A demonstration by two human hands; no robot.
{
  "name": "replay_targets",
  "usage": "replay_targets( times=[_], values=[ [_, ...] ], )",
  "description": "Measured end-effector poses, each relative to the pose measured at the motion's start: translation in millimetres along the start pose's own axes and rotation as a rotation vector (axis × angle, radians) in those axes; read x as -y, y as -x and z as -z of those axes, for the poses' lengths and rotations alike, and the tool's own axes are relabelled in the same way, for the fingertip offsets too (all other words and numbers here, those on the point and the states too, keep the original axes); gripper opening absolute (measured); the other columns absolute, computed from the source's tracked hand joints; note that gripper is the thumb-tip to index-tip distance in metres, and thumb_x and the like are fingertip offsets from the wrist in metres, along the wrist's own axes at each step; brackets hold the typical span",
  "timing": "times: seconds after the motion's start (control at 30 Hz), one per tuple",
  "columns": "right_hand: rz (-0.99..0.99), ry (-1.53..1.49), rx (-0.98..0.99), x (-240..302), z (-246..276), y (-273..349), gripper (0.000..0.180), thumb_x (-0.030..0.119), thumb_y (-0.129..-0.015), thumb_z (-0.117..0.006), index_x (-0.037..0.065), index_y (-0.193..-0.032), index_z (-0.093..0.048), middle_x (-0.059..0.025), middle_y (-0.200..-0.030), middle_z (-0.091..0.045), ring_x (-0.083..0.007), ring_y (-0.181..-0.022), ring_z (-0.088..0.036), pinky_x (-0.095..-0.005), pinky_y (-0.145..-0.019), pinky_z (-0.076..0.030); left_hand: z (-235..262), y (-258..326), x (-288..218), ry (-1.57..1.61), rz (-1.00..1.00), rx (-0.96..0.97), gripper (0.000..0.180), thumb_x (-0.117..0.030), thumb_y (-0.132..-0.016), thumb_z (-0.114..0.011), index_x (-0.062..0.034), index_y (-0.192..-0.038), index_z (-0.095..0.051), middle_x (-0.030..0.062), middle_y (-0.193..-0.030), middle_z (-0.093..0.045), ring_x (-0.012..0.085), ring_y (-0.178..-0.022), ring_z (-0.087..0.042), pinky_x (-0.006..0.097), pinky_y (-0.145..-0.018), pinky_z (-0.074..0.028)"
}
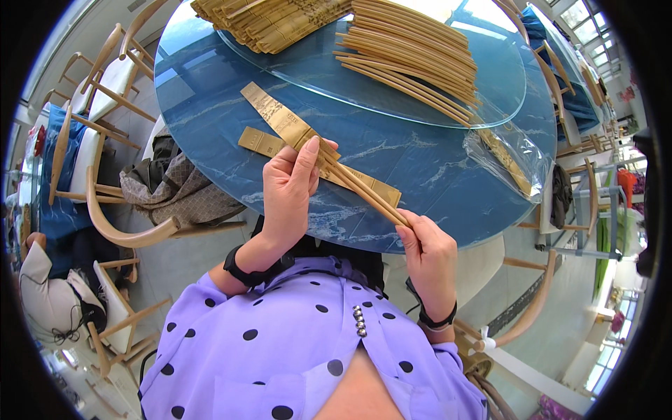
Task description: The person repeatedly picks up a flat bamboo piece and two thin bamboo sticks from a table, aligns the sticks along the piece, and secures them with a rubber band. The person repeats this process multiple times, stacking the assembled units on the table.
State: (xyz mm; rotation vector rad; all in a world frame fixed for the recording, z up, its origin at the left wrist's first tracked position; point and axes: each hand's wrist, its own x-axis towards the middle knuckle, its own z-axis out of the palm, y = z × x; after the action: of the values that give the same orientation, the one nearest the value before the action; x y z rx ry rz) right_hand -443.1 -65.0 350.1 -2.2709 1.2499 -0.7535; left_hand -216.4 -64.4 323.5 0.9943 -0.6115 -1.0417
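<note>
My left hand [292, 183] pinches a gold paper chopstick sleeve [274, 114] near its lower end, thumb on top. A pair of wooden chopsticks [367, 192] slants down to the right from the sleeve's mouth, with their upper ends inside or behind it; my fingers hide exactly where. The fingers and thumb of my right hand [428, 252] close round the chopsticks' lower ends, just over the table's near edge. Beneath them lies another flat gold sleeve [260, 142], its middle covered by my left hand and the chopsticks.
A blue marbled round table [224, 157] carries a glass turntable [308, 80]. On the glass lie a heap of gold sleeves [273, 24] and many loose chopsticks [413, 52]. A clear plastic bag [490, 150] with a gold sleeve is at right. Wooden chairs [136, 234] stand around; one holds a patterned bag [175, 185].
</note>
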Motion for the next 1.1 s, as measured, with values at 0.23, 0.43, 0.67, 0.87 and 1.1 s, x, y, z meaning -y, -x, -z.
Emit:
replay_targets(
  times=[0.23, 0.43, 0.67, 0.87, 1.1],
  values=[
    [-0.009, -0.082, 0.053, -13, 40, 40, 0.031, 0.016, -0.094, -0.072, 0.000, -0.120, -0.071, -0.0097, -0.068, -0.053, -0.0228, -0.055, -0.052, -0.0330, -0.052, -0.041, 6, 7, -6, 0.062, 0.074, -0.013, 0.034, -0.028, -0.108, -0.057, 0.0016, -0.105, -0.073, -0.0105, -0.060, -0.038, -0.0006, -0.052, -0.024, 0.021, -0.047, -0.017],
    [0.086, -0.053, -0.085, -16, 17, 47, 0.029, 0.012, -0.093, -0.072, -0.001, -0.119, -0.072, -0.0084, -0.065, -0.047, -0.0213, -0.051, -0.045, -0.0340, -0.049, -0.036, 3, 6, -1, 0.076, 0.065, 0.043, 0.034, -0.029, -0.109, -0.056, 0.0010, -0.107, -0.073, -0.0094, -0.061, -0.042, -0.0004, -0.053, -0.026, 0.021, -0.047, -0.019],
    [0.160, 0.037, -0.102, -16, -6, 40, 0.031, 0.011, -0.094, -0.071, -0.001, -0.123, -0.071, -0.0063, -0.065, -0.045, -0.0199, -0.050, -0.044, -0.0328, -0.048, -0.035, 6, 16, -1, 0.064, 0.167, 0.132, 0.036, -0.030, -0.110, -0.054, -0.0005, -0.106, -0.073, -0.0048, -0.072, -0.054, -0.0005, -0.059, -0.033, 0.018, -0.050, -0.023],
    [0.158, -0.090, -0.152, -24, -12, 46, 0.031, 0.009, -0.094, -0.071, -0.004, -0.122, -0.070, -0.0060, -0.065, -0.045, -0.0180, -0.050, -0.043, -0.0324, -0.047, -0.035, 15, 7, 5, -0.118, -0.101, 0.078, 0.034, -0.027, -0.110, -0.054, -0.0005, -0.094, -0.068, -0.0024, -0.073, -0.057, 0.0013, -0.062, -0.039, 0.019, -0.055, -0.031],
    [0.247, -0.210, -0.229, -38, -49, 62, 0.032, 0.007, -0.094, -0.069, -0.008, -0.122, -0.068, -0.0097, -0.066, -0.054, -0.0210, -0.050, -0.049, -0.0328, -0.048, -0.039, 10, 0, 12, -0.242, -0.279, 0.028, 0.032, -0.018, -0.108, -0.058, -0.0003, -0.082, -0.057, -0.0042, -0.069, -0.045, 0.0032, -0.065, -0.035, 0.023, -0.055, -0.030]
  ],
)
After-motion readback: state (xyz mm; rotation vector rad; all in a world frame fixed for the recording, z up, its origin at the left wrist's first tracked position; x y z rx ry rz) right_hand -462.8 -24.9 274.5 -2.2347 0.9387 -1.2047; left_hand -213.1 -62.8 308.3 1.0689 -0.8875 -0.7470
